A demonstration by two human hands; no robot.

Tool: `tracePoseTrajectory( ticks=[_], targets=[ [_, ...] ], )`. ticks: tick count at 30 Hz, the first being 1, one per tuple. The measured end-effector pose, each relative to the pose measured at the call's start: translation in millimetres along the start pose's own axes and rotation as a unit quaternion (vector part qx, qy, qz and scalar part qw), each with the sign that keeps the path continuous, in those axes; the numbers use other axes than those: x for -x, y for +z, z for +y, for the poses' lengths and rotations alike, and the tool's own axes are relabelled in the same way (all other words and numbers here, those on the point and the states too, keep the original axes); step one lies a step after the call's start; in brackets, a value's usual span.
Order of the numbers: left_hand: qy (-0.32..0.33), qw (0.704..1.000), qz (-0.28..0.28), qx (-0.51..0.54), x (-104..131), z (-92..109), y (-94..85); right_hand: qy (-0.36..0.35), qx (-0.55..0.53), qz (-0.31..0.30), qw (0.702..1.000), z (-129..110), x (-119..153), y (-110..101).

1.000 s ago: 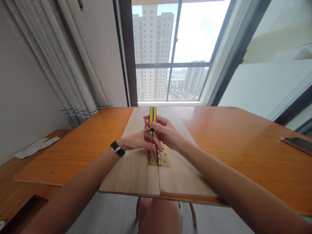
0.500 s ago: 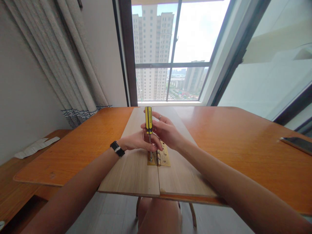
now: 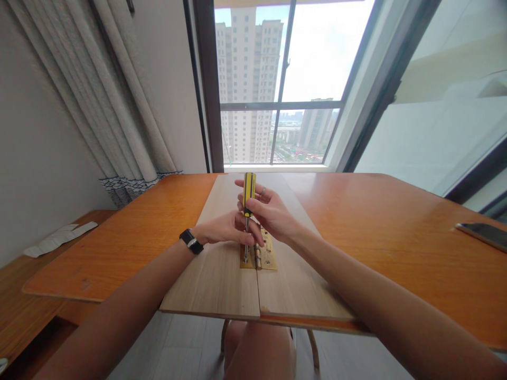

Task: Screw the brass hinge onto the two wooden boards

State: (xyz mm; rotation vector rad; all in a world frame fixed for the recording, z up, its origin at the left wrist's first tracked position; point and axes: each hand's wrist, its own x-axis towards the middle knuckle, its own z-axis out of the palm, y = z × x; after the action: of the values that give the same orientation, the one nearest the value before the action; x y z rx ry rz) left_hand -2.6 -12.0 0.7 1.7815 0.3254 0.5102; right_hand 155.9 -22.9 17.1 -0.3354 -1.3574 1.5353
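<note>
A yellow-and-black screwdriver stands nearly upright, its metal shaft pointing down at the left leaf of a brass hinge. My right hand pinches the lower part of the handle between thumb and fingers, with the index finger stretched past it. Around the shaft curl the fingers and thumb of my left hand, low over the hinge. The hinge spans the seam between a left wooden board and a right wooden board. My left hand partly covers the hinge's far end.
Both boards lie on an orange-brown wooden table. A dark phone-like slab rests at its right edge. White paper strips lie on a lower surface at left. Beyond the table stand a window and a grey curtain.
The screwdriver handle has tipped slightly right. My right hand's thumb has come onto the handle, where before the fingers were behind it and looser. My left hand has hardly moved.
</note>
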Motion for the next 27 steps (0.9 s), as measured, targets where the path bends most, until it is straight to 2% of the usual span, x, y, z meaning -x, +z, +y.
tracePoseTrajectory(
  ticks=[5, 11, 18, 27],
  targets=[
    [-0.023, 1.000, -0.001, 0.017, 1, 3, 1.5, 0.027, -0.025, 0.001, 0.999, -3, 0, 1],
    [-0.007, 1.000, -0.012, 0.007, 0, 3, 1.5, 0.065, -0.062, -0.035, 0.995, -10, 1, 4],
    [-0.026, 0.999, -0.034, 0.005, -1, 2, 2.9, 0.099, -0.045, -0.035, 0.993, -14, 2, 7],
    [-0.072, 0.992, -0.082, -0.062, 0, 9, 10.6, 0.082, -0.038, -0.038, 0.995, -9, 2, 5]
  ],
)
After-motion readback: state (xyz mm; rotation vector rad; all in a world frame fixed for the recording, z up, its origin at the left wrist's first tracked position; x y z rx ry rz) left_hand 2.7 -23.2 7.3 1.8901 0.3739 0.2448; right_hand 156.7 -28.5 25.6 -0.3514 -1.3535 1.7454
